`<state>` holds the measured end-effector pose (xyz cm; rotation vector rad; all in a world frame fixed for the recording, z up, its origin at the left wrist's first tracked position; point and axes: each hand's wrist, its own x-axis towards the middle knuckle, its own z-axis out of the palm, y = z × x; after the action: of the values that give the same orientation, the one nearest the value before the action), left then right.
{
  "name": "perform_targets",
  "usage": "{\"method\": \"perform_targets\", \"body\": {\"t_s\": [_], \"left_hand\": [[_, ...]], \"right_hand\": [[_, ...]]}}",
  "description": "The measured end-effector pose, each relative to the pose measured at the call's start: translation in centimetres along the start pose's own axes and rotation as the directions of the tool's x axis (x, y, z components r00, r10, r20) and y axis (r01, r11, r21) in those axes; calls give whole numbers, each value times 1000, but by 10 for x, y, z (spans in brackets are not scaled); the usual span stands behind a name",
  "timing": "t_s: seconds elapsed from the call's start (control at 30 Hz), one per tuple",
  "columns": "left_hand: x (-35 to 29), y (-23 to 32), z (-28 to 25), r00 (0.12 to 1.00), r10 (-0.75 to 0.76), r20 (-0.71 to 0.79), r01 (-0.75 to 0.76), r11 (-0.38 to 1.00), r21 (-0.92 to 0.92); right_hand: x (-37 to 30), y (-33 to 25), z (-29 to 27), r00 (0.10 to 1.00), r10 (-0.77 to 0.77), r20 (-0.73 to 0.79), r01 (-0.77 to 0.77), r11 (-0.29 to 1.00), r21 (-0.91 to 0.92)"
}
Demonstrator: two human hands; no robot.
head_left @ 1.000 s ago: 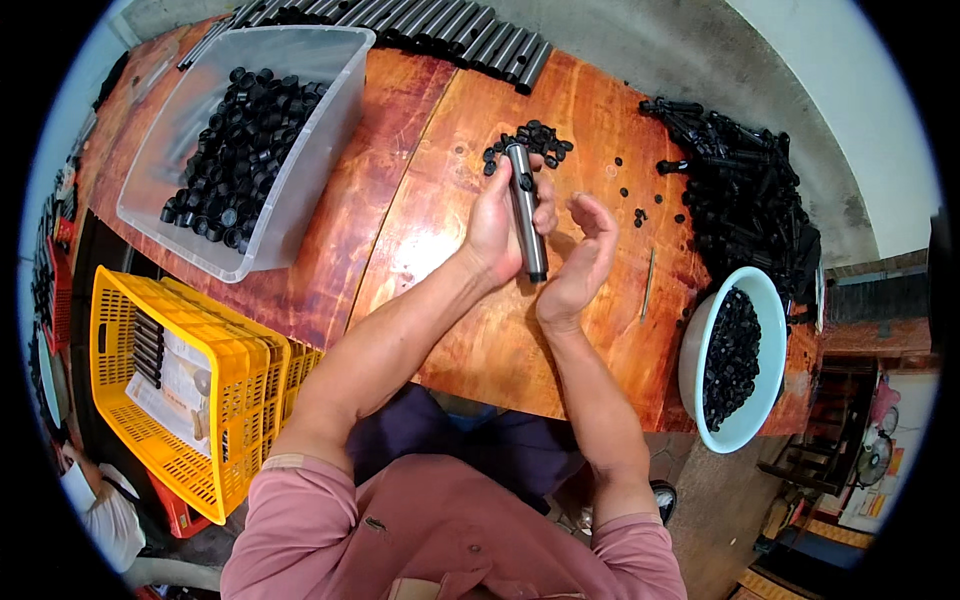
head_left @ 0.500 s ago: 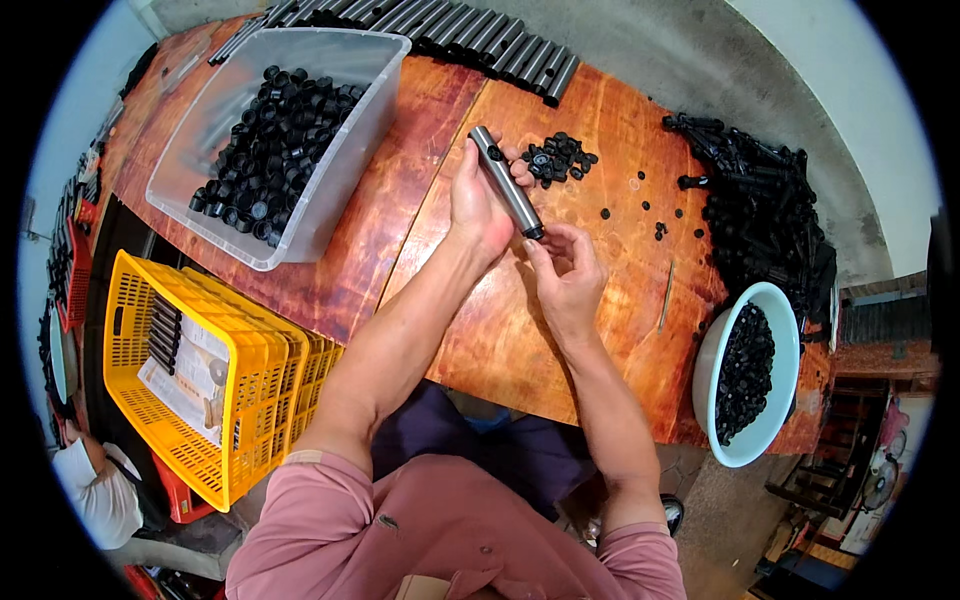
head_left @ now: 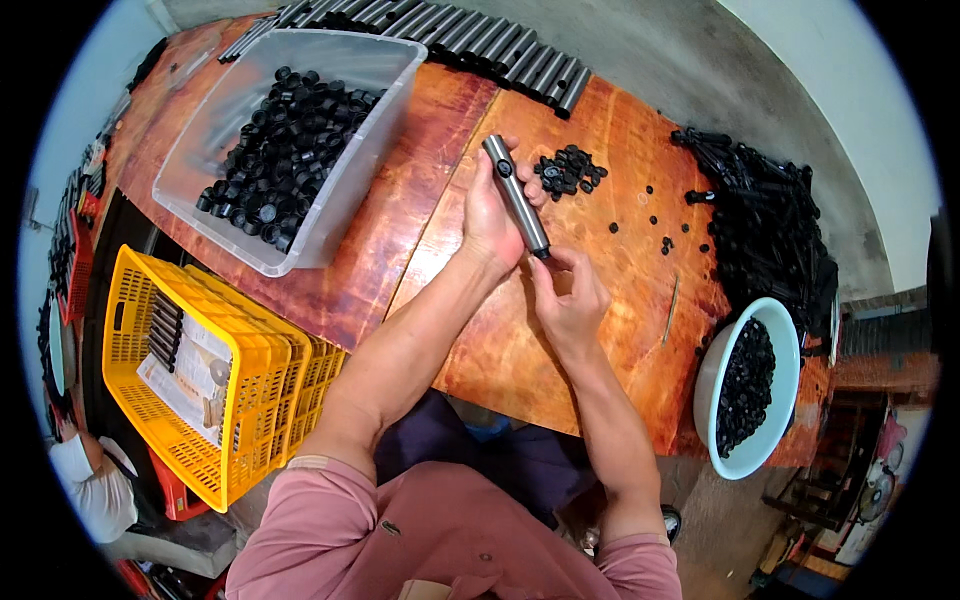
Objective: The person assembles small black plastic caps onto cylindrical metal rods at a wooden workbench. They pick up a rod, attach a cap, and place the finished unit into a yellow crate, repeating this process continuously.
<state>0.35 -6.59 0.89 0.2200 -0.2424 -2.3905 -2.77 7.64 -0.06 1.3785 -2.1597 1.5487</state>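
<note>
A silver metal tube (head_left: 520, 205) with a dark round hole near its far end lies slanted across my left hand (head_left: 490, 213). My left fingers wrap round it from beneath. At the tube's near end sits a black end piece (head_left: 541, 252), pinched between the thumb and fingers of my right hand (head_left: 571, 297). Part of that end piece is hidden by my fingertips. Just right of my left fingertips lies a small pile of black caps (head_left: 570, 171) on the wooden table (head_left: 480, 340).
A clear plastic bin (head_left: 345, 190) of black caps stands left, a yellow crate (head_left: 235, 400) below it. Silver tubes (head_left: 490, 45) line the back. Right are a heap of black parts (head_left: 765, 220), a light-blue basin (head_left: 785, 420) of small black pieces and a thin rod (head_left: 670, 310).
The whole scene has shifted slightly right and down in the picture. Both hands keep their hold on the tube and its black end, with little other visible change.
</note>
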Motion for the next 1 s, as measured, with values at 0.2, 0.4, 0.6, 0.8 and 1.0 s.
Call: {"method": "perform_targets", "body": {"t_s": [0.2, 0.4, 0.6, 0.8, 1.0], "left_hand": [[5, -4, -2, 998, 60, -37, -57, 996, 65], [6, -6, -5, 992, 103, -66, -98, 992, 80], [2, -4, 1, 987, 116, -107, -107, 991, 84], [3, -5, 0, 985, 126, -115, -117, 990, 81], [10, 4, -8, 997, 40, -61, -38, 999, 33]], "right_hand": [[3, 0, 2, 996, -90, -7, 90, 994, -68], [3, 6, 4, 982, -189, 0, 186, 969, -161], [3, 1, 3, 981, -188, 44, 193, 963, -189], [6, 0, 3, 959, -277, 53, 282, 930, -236], [12, 0, -7, 983, -123, 138, 128, 991, -33]]}}
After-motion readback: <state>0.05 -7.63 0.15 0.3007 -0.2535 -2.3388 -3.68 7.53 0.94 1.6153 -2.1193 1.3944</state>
